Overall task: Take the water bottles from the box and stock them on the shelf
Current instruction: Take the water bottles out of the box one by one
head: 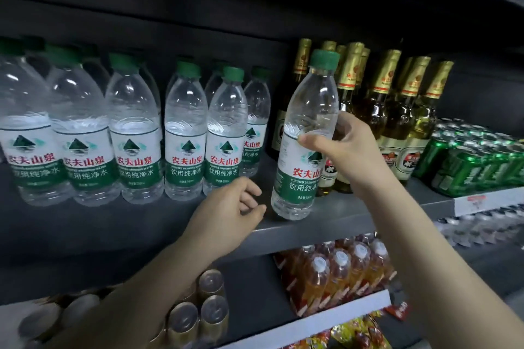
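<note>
Stocking well along, judging by the row of water bottles point(133, 133) already standing on the shelf point(326, 224). One more water bottle point(307, 133) tilted, base touching the shelf front, just beside the beer bottles point(380, 110) and right of the row. Right hand point(346, 147) pinching its shoulder, thumb and fingers point(312, 140) clamped on the clear plastic. Left hand point(229, 212) hovering over the shelf edge near the bottle's base, fingers loosely curled, holding nothing. Left to do: stand this bottle upright, push it in line. Box out of view, so remaining count impossible to tell.
</note>
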The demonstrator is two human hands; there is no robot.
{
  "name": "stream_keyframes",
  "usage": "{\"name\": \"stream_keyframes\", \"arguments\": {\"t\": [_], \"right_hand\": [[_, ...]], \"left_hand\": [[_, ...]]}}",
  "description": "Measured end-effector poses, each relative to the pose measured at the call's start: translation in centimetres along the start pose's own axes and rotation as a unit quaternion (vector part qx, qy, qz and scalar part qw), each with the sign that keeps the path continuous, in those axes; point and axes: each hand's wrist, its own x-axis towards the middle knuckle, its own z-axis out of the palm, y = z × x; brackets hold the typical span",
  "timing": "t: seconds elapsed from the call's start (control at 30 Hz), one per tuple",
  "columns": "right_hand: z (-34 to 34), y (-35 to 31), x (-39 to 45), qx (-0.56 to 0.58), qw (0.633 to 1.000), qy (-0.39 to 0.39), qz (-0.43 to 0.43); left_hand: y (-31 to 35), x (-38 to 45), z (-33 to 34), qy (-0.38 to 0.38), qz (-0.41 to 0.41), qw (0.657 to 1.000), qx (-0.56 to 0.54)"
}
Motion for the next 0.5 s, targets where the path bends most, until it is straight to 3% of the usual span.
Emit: {"name": "stream_keyframes", "arguments": {"t": [0.27,0.5], "right_hand": [[3.0,3.1,2.7,0.026,0.999,-0.021,0.021],[4.0,4.6,3.8,0.062,0.997,-0.038,0.029]], "left_hand": [[-2.2,1.0,-2.3,0.041,-0.042,0.986,0.155],[-3.4,1.6,-2.3,0.075,-0.073,0.972,0.212]]}}
